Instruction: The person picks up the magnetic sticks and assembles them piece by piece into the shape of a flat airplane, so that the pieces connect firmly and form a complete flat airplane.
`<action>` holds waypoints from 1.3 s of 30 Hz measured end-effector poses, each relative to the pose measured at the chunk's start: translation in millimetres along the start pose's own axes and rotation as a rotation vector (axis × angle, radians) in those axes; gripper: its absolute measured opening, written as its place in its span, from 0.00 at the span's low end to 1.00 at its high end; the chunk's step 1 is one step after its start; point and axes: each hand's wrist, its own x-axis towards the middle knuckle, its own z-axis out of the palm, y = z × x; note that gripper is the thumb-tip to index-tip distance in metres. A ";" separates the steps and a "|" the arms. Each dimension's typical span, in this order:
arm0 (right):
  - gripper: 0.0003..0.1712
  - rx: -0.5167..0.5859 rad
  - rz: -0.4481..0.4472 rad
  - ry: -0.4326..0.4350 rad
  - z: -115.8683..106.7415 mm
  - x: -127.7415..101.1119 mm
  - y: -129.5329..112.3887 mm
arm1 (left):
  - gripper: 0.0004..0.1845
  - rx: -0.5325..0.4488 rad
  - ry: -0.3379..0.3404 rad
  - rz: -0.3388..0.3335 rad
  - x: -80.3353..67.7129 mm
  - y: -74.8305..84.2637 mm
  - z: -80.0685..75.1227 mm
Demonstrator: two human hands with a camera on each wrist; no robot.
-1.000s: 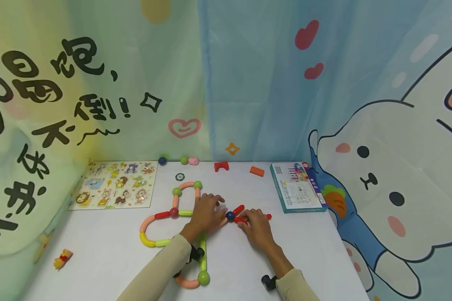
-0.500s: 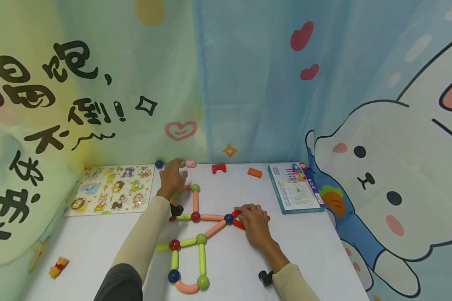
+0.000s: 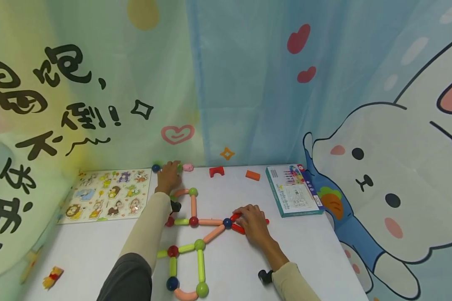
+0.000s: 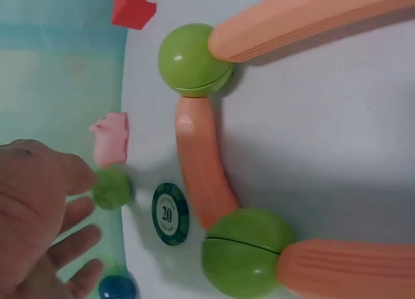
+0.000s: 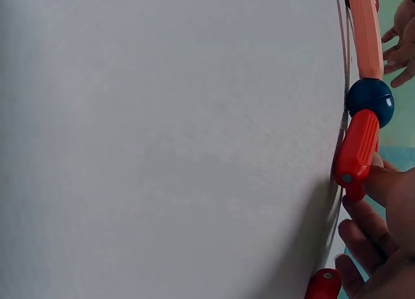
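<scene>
My left hand (image 3: 169, 175) reaches to the table's back edge, fingers spread. In the left wrist view its thumb side is right by a loose green ball (image 4: 111, 187); whether they touch, I cannot tell. A pink pig figure (image 4: 111, 140), a chip marked 20 (image 4: 170, 213) and a dark blue ball (image 4: 118, 287) lie close by. My right hand (image 3: 254, 223) pinches a red magnetic rod (image 5: 358, 146) joined to a blue ball (image 3: 227, 223). A second red rod (image 3: 238, 228) also meets that ball. Peach rods (image 3: 214, 233) link it to the flat rod-and-ball figure.
At the back left lies an animal puzzle board (image 3: 105, 194); a boxed set (image 3: 295, 190) lies at the back right. A red arch block (image 3: 216, 171) and an orange block (image 3: 252, 175) are between them. A small yellow bear figure (image 3: 53, 278) is front left.
My left hand has left the middle of the figure and gone back and left to the loose green ball. The right hand stays at the red rods. The head view has shifted slightly.
</scene>
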 end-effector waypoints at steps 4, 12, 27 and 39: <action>0.17 -0.001 0.005 0.000 0.3 -0.4 -0.2 | 0.26 0.058 0.087 0.036 -4.0 0.1 2.9; 0.18 0.020 0.011 -0.001 0.8 2.2 0.3 | 0.20 0.122 0.098 0.094 -14.1 -5.6 23.9; 0.18 0.083 0.050 0.012 2.8 3.9 5.8 | 0.16 0.020 -0.097 0.298 -63.5 101.6 88.3; 0.23 0.141 0.135 0.034 -9.1 24.4 0.0 | 0.12 -0.277 -0.175 0.189 -78.0 102.6 99.4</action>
